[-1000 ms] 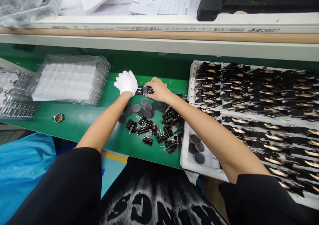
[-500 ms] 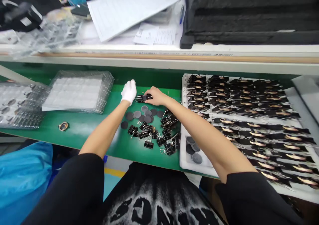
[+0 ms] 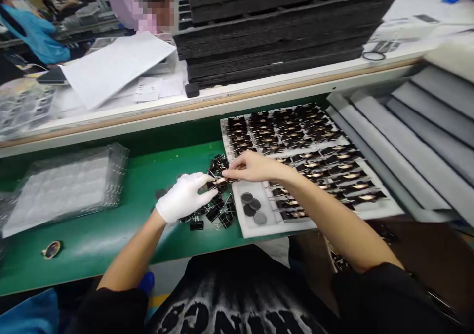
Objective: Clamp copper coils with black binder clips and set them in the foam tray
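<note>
My left hand (image 3: 185, 196), in a white glove, pinches the left end of a small copper-rimmed round piece with black binder clips (image 3: 221, 180). From the other side, the thumb and fingers of my bare right hand (image 3: 252, 167) close on its right end. They hold it over the left edge of a white foam tray (image 3: 237, 215). Beneath and around my gloved fingers lies a heap of loose binder clips (image 3: 217, 210), partly hidden. Dark round discs (image 3: 161, 194) show just behind the glove. Rows of clipped copper-rimmed pieces (image 3: 309, 168) fill much of the tray.
More discs (image 3: 254, 204) rest in the tray's near left corner. A copper-coloured ring-shaped piece (image 3: 52, 249) and clear plastic trays (image 3: 85, 176) are on the green table (image 3: 111, 235) to the left. Grey foam sheets (image 3: 407, 141) lean at right; a shelf (image 3: 148, 112) runs behind.
The view has swung right. My hands, with the clipped piece, have moved from the back of the table to the foam tray's left edge. The copper rim now shows between the clips.
</note>
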A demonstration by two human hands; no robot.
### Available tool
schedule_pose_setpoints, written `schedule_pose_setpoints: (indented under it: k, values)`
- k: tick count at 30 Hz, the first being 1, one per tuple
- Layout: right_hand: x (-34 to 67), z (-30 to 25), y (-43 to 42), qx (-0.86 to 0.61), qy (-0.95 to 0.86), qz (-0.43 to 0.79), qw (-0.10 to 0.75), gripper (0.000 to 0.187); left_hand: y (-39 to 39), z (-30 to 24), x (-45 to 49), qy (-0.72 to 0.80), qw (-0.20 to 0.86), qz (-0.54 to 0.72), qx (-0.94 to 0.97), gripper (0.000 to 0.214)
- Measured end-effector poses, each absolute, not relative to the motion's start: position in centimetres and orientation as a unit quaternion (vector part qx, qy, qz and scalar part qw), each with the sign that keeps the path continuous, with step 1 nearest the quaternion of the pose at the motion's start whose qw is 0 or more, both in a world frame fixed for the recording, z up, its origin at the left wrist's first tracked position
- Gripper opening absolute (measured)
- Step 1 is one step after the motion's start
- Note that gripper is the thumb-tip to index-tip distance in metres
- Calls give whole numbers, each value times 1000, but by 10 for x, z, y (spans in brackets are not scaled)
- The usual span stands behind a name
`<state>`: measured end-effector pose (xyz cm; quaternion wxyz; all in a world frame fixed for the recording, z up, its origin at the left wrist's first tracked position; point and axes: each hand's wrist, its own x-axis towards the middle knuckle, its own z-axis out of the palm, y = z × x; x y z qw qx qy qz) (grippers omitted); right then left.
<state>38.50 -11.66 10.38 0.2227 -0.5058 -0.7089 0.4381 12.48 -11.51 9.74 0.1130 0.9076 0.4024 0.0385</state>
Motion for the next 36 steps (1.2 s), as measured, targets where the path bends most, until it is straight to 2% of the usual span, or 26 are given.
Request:
schedule_pose_setpoints:
  k: [3,5,9,17,19,23,26,30,34,36]
  values:
    - [420,103,-155,-600,-649,274,379,33,-116,80,159,387,78,30,918,36]
    - [436,99,-184,-626,-580,226,469,28,-120,68,179,377,44,29,925,35]
    - [443,74,-237,-640,-508,216,535,20,-129,49,204,396,-15,47,917,35]
    - [409,23,-277,-607,-586,213,492,18,-129,38,222,414,-52,10,909,32]
    - [396,12,-273,-612,-640,157,438,21,-130,34,225,435,-62,34,898,34]
    - [369,-9,-259,-632,-725,20,273,32,-136,28,225,453,-83,84,884,32]
    - [358,-22,-249,-623,-748,-25,227,37,-142,34,208,447,-70,156,878,29]
    - [358,-38,-246,-605,-749,-28,269,32,-143,45,146,469,-94,242,844,29]
    - [365,-54,-247,-570,-736,-21,365,24,-139,35,36,593,-169,286,733,36]
    - [367,-59,-248,-560,-736,-38,379,24,-145,23,-26,677,-201,284,649,40]
